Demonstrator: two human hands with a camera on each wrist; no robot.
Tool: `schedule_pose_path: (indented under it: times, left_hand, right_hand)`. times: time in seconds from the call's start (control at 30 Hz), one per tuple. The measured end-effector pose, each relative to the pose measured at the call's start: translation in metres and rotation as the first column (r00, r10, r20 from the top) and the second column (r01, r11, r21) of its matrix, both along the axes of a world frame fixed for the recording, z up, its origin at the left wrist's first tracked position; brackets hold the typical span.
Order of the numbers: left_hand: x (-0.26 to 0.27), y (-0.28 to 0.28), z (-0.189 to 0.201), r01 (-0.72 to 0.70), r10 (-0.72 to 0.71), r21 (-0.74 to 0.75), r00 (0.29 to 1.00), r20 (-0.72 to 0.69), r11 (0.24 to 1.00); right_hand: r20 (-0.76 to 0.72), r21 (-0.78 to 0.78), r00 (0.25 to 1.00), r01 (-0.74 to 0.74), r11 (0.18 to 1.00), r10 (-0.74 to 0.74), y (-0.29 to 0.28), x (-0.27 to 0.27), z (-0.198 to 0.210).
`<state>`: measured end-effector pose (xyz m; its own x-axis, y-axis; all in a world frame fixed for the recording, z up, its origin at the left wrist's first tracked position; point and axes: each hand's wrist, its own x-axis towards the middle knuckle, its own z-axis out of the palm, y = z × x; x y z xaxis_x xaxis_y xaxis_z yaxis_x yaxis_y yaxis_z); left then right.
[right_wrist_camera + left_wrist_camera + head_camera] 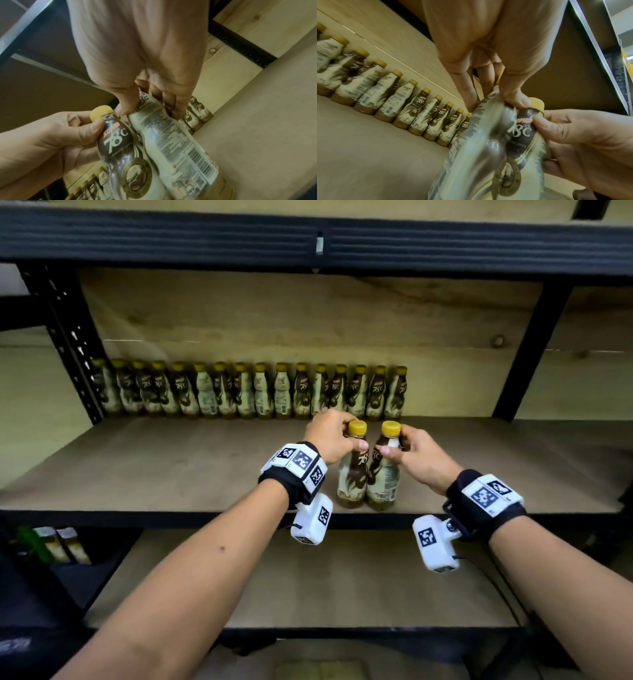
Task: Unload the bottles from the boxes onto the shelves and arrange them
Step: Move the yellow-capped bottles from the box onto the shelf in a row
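Two coffee bottles with yellow caps stand upright side by side near the front edge of the middle shelf (171, 467), their sides touching. My left hand (342, 436) grips the left bottle (351, 477) round its neck, just under the cap. My right hand (409, 448) grips the neck of the right bottle (383, 481) the same way. In the left wrist view my left hand (488, 92) pinches the blurred left bottle (479, 142). In the right wrist view my right hand (154, 102) holds the right bottle (171, 135), barcode side showing. A long row of bottles (239, 395) lines the shelf's back.
Black uprights stand at the left (68, 337) and the right (534, 347) of the bay, with a dark beam (205, 237) overhead. Bare board lies between the back row and the two held bottles. A lower shelf (308, 577) sits below; some green and white packs (51, 542) show at lower left.
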<state>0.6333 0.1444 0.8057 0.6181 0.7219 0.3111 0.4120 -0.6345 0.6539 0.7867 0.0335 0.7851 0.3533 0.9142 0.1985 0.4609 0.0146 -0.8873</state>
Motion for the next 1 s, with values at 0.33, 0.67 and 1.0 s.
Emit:
schedule_pose_path:
  times: [0.33,0.67,1.0]
  left_hand:
    - [0.070,0.039,0.003,0.198,-0.194,0.056,0.979,-0.068,0.979]
    - [0.176,0.053,0.009,0.301,-0.232,0.172,0.913,-0.334,0.938]
    - [0.296,0.129,0.024,0.276,0.098,0.538,0.819,-0.566,0.797]
  right_hand:
    - [-0.057,-0.059,0.942,0.328,0.943,-0.331,0.019,0.024,0.000]
    - [0.034,-0.183,0.870,0.490,0.852,-0.493,0.032,0.111,-0.001]
    - [0.157,-0.180,0.892,0.448,0.876,-0.424,0.074,0.242,0.002]
